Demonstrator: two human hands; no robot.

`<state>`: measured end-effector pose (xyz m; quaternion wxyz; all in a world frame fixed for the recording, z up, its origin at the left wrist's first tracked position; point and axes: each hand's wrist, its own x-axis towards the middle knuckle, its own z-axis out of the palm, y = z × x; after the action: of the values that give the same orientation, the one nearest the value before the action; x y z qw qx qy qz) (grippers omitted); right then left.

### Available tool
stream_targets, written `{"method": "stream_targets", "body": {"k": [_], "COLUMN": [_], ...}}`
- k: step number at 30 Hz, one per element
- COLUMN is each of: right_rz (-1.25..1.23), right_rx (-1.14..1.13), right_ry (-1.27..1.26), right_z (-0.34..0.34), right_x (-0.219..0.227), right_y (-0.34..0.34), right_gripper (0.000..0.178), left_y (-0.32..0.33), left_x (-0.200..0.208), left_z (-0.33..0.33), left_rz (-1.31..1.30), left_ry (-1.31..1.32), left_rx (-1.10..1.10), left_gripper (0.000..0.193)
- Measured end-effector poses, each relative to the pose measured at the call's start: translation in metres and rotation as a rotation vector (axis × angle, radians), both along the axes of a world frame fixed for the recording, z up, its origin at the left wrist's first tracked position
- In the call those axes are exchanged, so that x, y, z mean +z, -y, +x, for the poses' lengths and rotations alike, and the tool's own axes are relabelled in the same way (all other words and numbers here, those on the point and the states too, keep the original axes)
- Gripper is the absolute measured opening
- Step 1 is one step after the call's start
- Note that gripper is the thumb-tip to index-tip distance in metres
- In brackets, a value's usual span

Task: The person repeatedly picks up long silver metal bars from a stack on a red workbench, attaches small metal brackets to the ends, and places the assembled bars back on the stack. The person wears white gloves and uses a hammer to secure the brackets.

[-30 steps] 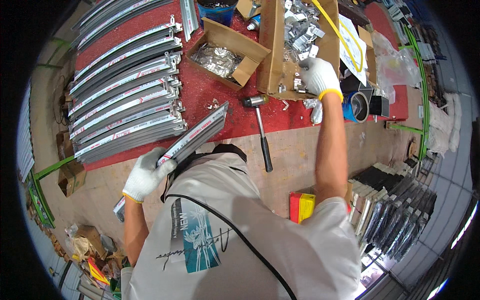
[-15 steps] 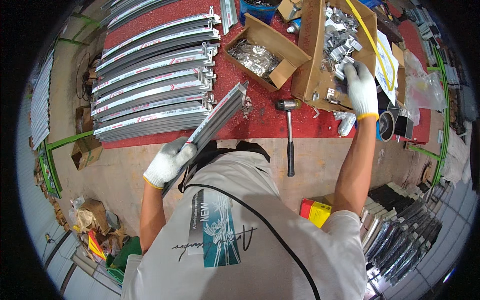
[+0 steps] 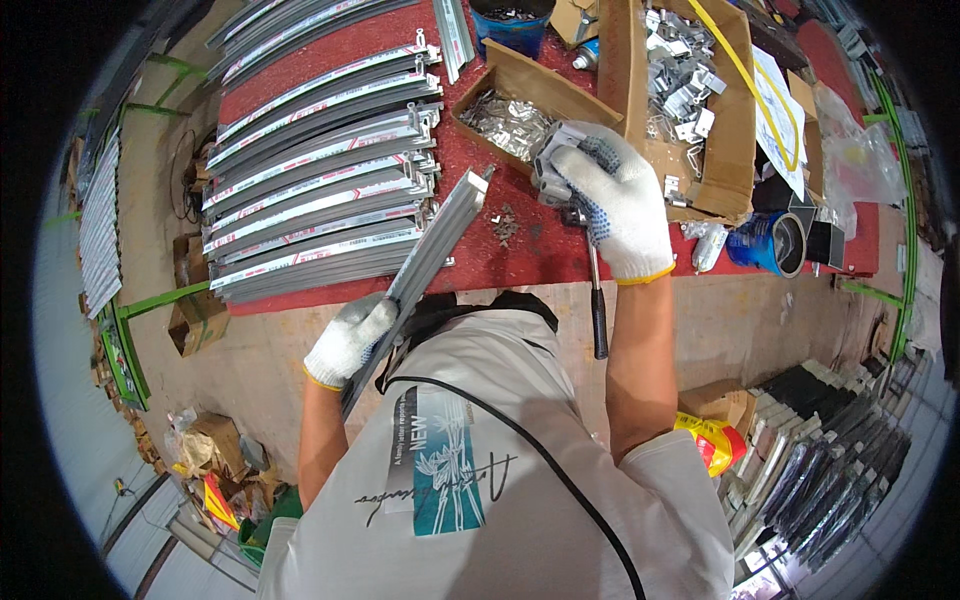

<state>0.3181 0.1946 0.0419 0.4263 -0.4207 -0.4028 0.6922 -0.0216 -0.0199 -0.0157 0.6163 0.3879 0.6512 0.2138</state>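
Observation:
My left hand (image 3: 347, 342), in a white knit glove, is closed around grey metal profile bars (image 3: 437, 243) that slant up to the right in front of my body. Gloved in white with blue dots, my right hand (image 3: 618, 195) grips grey metal brackets (image 3: 549, 170) above the table, right of the bars' upper end. How many brackets there are is hard to make out. Below them a hammer (image 3: 599, 325) lies with its handle past the table edge, its head mostly hidden. A carton of metal brackets (image 3: 735, 165) stands beyond my right hand, next to a smaller carton of flat metal pieces (image 3: 480, 82).
Several bundles of labelled metal profiles (image 3: 320, 250) lie across the red table (image 3: 500, 268) on the left. Small metal bits (image 3: 505, 226) are scattered near the middle. A blue can (image 3: 770, 245) sits at the right edge, and a blue bucket (image 3: 512, 30) at the back.
My right hand has come out of the bracket carton and moved left with grey metal brackets in it. The bars in my left hand have turned slightly more upright.

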Motion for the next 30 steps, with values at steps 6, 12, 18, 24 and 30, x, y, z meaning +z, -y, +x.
{"method": "stream_targets", "body": {"k": [6, 12, 18, 24, 30], "right_rz": [0.034, 0.589, 0.727, 0.89, 0.849], "right_rx": [0.031, 0.043, 0.076, 0.126, 0.181], "right_ry": [0.145, 0.72, 0.838, 0.949, 0.975], "right_z": [-0.011, -0.019, -0.024, -0.03, -0.031], "right_x": [-0.011, -0.008, -0.013, -0.018, -0.022], "right_y": [0.007, 0.003, -0.003, -0.005, -0.002], "right_gripper": [0.035, 0.04, 0.029, 0.027, 0.031], "left_y": [0.0, -0.004, -0.007, -0.007, -0.008], "left_x": [0.004, 0.014, 0.018, 0.02, 0.021], "left_z": [0.007, 0.01, 0.012, 0.017, 0.019], "left_rz": [0.011, -0.009, -0.026, 0.015, -0.028], "left_ry": [0.046, 0.052, 0.044, -0.128, -0.158], "left_rx": [0.024, -0.027, -0.059, -0.098, -0.12], "left_gripper": [0.066, 0.054, 0.055, 0.063, 0.067]}}
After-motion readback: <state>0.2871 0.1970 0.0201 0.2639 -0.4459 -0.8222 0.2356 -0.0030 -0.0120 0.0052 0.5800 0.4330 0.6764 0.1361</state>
